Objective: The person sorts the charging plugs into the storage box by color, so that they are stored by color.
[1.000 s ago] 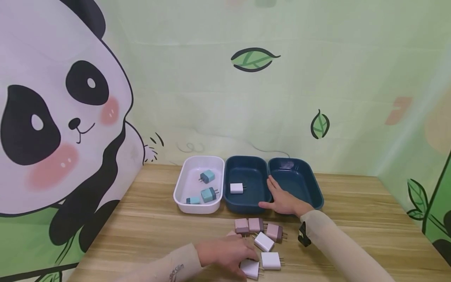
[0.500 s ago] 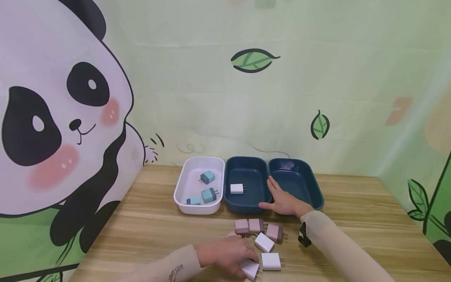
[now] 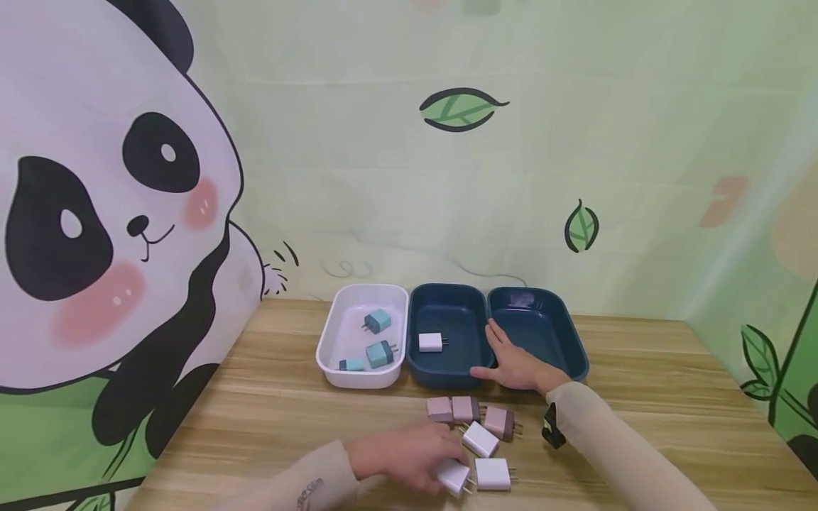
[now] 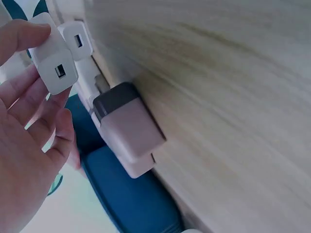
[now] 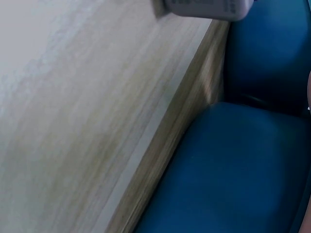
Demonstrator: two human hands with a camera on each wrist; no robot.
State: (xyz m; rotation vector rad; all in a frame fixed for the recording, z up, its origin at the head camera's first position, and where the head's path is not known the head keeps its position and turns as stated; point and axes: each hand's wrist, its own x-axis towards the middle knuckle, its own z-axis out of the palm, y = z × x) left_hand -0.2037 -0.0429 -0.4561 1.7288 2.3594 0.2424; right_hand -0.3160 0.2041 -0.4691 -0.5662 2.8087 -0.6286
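My left hand [image 3: 409, 454] pinches a white USB wall charger [image 3: 452, 477] between thumb and fingers, its prongs pointing right. In the left wrist view, the USB port of this charger [image 4: 53, 56] faces the camera. Two more white chargers, a tilted one [image 3: 481, 439] and a nearer one [image 3: 493, 474], lie just right of that hand. Beyond them are pink chargers [image 3: 465, 409] with darker ends. My right hand [image 3: 517, 365] rests with straight fingers across the adjoining rims of the middle blue tray [image 3: 447, 305] and the right blue tray [image 3: 549, 333].
A white tray [image 3: 358, 298] holding three light-blue chargers [image 3: 380, 353] stands left of the blue trays. One white charger [image 3: 430, 343] lies inside the middle blue tray. All three trays stand side by side near the back of the wooden table [image 3: 268, 426], before a printed backdrop [image 3: 358, 177].
The left hand has shifted slightly away from the near edge, and the white charger in its fingers has moved with it and turned a little. The right hand stays on the trays.
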